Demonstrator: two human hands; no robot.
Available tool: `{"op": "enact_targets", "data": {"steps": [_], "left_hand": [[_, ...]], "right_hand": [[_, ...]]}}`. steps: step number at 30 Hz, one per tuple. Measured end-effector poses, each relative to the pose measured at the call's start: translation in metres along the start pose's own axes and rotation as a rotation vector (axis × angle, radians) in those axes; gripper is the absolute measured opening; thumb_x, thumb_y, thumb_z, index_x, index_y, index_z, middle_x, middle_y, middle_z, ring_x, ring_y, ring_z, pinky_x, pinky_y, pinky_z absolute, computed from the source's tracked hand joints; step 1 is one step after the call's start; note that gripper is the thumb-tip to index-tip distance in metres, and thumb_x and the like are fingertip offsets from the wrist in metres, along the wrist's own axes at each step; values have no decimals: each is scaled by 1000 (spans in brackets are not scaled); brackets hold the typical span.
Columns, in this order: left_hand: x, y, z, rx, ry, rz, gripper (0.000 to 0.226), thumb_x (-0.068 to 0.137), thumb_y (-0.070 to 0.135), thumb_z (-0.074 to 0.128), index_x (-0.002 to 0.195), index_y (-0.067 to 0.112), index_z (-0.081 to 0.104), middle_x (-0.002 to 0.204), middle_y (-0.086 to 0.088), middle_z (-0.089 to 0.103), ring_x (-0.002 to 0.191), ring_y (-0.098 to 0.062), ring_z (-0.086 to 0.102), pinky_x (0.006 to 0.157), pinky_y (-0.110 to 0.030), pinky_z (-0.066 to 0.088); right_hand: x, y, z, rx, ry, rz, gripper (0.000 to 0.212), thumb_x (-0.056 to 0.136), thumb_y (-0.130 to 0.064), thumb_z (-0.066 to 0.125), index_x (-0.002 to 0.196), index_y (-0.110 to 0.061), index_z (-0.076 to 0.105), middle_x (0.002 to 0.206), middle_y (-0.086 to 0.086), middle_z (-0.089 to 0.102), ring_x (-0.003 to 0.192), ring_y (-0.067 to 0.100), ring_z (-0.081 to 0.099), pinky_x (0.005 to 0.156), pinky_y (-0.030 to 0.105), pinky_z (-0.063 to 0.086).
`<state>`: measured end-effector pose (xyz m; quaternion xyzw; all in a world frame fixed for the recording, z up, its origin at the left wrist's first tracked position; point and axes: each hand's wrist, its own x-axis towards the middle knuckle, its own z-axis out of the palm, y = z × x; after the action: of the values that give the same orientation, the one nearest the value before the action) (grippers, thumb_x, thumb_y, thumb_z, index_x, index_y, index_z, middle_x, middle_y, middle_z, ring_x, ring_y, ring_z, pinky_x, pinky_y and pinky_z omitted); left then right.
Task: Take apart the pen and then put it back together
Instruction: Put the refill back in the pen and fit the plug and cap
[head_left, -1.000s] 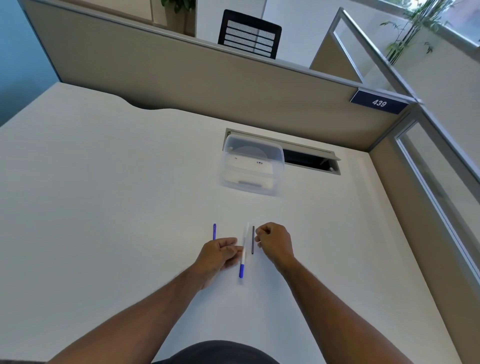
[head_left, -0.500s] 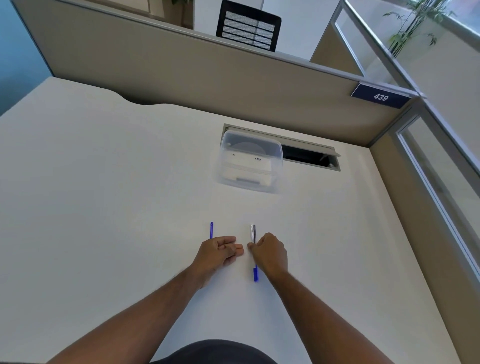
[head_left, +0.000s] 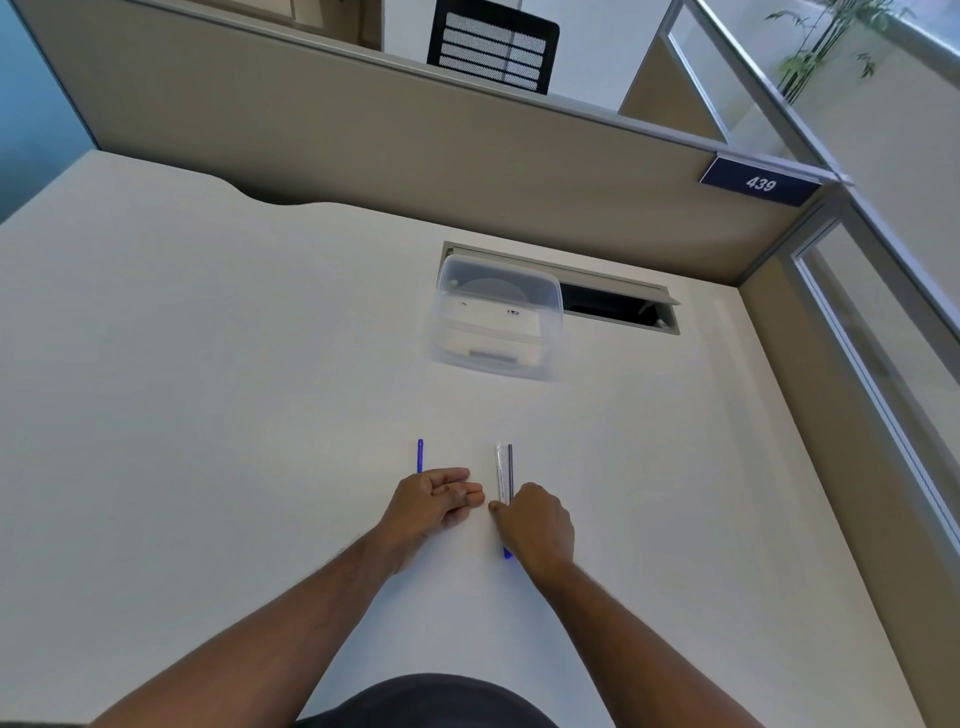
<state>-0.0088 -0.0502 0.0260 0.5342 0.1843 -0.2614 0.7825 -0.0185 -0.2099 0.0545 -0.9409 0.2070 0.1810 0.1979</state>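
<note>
The pen lies in pieces on the white desk top (head_left: 208, 415) in front of you. The clear plastic pen barrel (head_left: 500, 470) is a thin see-through tube, and it lies straight, pointing away from you. Touching it on its right side lies the thin dark ink refill (head_left: 510, 467), parallel to the barrel and of almost the same length. Your right hand (head_left: 535, 525) covers the near part of both pieces, palm down, with the fingers curled over them. A small blue end of the barrel (head_left: 506, 553) shows from under the hand on the side close to you. The fingertips press on the barrel and the refill, but I cannot tell if they pinch one of them or only rest on top.

To the left of this grip, your left hand (head_left: 434, 501) lies on the desk, apart from the barrel. Its fingers are loosely bent toward the right hand, and they hold nothing that I can see. Behind the left hand, well to the left of the grip, lies the slim blue pen cap (head_left: 420, 456), also pointing away from you; its near end meets the knuckles.

Farther from the grip, straight ahead, stands a translucent plastic box (head_left: 493, 317) with a white object inside, just before a grey cable opening (head_left: 618, 306) in the desk.
</note>
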Motion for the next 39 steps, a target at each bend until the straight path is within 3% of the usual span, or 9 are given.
{"op": "enact_targets", "data": {"steps": [3,8,15,18,21,26,31,35,39], "left_hand": [[0,0,1,17,6,-2,28,98,2,60,126,3,63,112,-12,78,102,-21,76,85,-28,61],[-1,1,2,15,15,-2,26,96,8,66,122,6,66,110,-11,79,102,-22,77,89,-32,61],[-2,1,2,46,19,23,24,93,13,71,116,6,74,106,-9,80,106,-27,75,88,-34,61],[-2,2,3,87,36,28,25,92,14,72,116,5,74,101,-9,81,97,-27,77,87,-40,63],[-2,3,3,108,40,14,22,92,15,72,112,5,74,98,-11,81,92,-26,78,86,-43,63],[-3,6,5,36,9,-33,21,95,12,68,112,-1,70,102,-17,79,96,-28,78,88,-40,62],[-5,9,6,67,-9,-45,23,95,15,69,112,0,70,102,-15,80,96,-27,78,84,-37,63],[-7,12,5,116,-21,-49,22,96,17,68,112,2,71,101,-13,80,95,-25,78,81,-33,62],[-11,11,6,227,-80,-33,23,97,20,67,111,2,71,100,-13,80,94,-24,78,84,-33,62]], "right_hand": [[-2,0,0,2,-6,-19,20,90,-38,55,88,-18,54,98,4,70,92,27,67,77,33,52],[-7,-6,3,47,-11,-103,26,96,-39,51,90,-16,61,85,-2,66,82,21,65,75,33,53],[-16,-18,11,67,-15,-253,28,99,-35,41,78,-19,51,75,-3,57,73,21,59,72,37,52],[-13,-18,11,71,-70,-272,25,95,-33,47,81,-16,58,75,-3,61,77,22,64,72,38,56],[-6,-14,5,144,-65,-249,20,90,-34,59,80,-18,63,71,-8,62,71,13,61,63,29,50],[14,-4,-15,278,127,-84,12,93,-28,64,85,-19,64,80,-9,67,79,16,64,73,32,52],[34,-10,-22,182,70,7,22,89,-35,63,95,-14,65,93,1,72,91,24,69,78,34,54],[39,-23,-19,4,54,-39,25,93,-26,58,111,-9,60,109,8,66,102,29,67,75,31,45],[41,-28,-13,-125,67,-171,14,94,-14,55,107,-9,57,109,9,61,98,27,64,78,35,53]]}}
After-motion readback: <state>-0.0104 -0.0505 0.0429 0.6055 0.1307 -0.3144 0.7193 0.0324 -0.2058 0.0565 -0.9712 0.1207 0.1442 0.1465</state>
